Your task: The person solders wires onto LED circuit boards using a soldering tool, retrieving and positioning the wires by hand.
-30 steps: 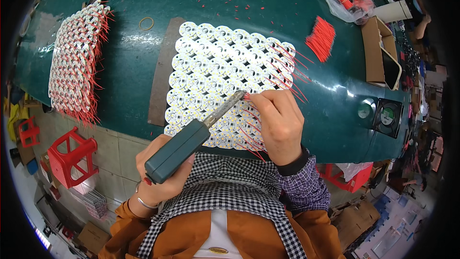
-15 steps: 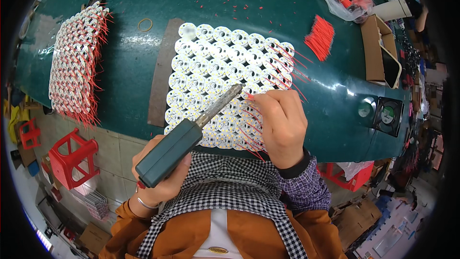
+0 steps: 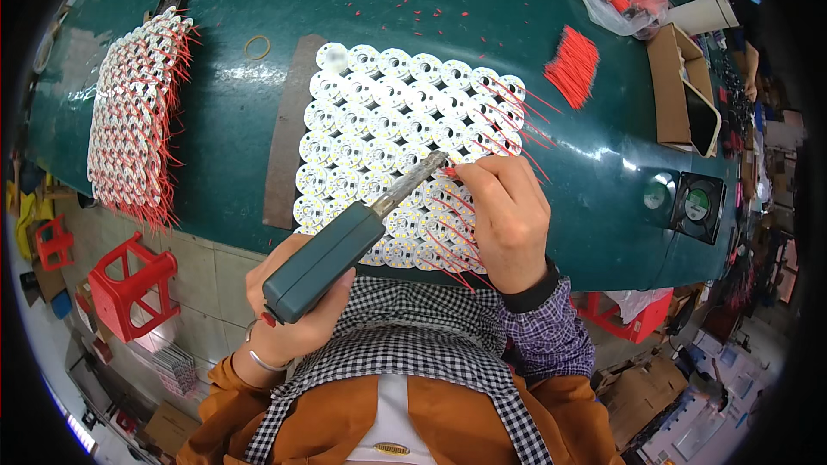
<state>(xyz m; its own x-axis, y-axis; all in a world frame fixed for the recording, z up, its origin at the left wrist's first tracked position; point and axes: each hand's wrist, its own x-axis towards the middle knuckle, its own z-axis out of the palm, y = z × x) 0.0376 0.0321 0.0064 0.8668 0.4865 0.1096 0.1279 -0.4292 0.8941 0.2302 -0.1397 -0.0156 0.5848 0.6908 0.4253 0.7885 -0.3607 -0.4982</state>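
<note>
A panel of round white LED boards (image 3: 362, 120), set in rows, lies before me on the green table. My left hand (image 3: 293, 334) is closed round the handle of a dark green soldering gun (image 3: 326, 257). Its metal barrel slants up over the boards, and the tip is close to the fingertips of my right hand (image 3: 514, 226). Those fingers pinch a thin red wire (image 3: 450, 172) at a board on the panel's right side; most of it is hidden. Red wires (image 3: 517, 91) stick out from other boards above and below that spot.
At the left stands a stack of wired boards (image 3: 133, 120). A bundle of cut red wires (image 3: 572, 67) lies right of the panel, beyond it a cardboard box (image 3: 672, 86) and a small black fan (image 3: 696, 207). A rubber band (image 3: 257, 47) and red scraps lie on the table.
The soldering gun has shifted a little to the right with my left hand, its tip now nearer my right fingertips. My right hand keeps its pinch and has barely moved.
</note>
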